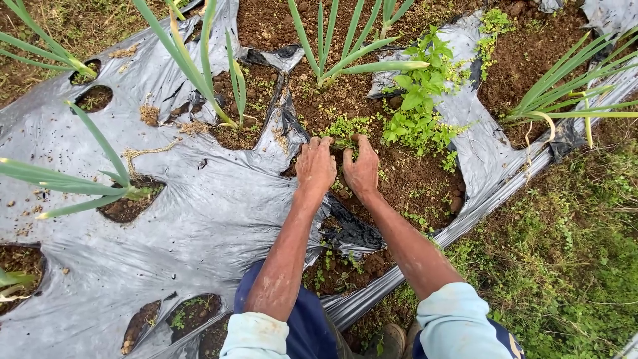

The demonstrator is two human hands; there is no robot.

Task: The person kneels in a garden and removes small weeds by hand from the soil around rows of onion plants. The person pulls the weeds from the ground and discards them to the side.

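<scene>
Two hands — left hand (315,166), right hand (362,170) — fingers curled into one small weed clump (345,130).

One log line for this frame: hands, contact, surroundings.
left hand on soil, fingers in small weeds | right hand beside it, same patch | torn silver plastic mulch around | onion plant behind

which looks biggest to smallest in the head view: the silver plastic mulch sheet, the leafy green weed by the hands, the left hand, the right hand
1. Silver plastic mulch sheet, by far.
2. Leafy green weed.
3. Left hand and right hand: they look alike, so no ranking between them.
</scene>
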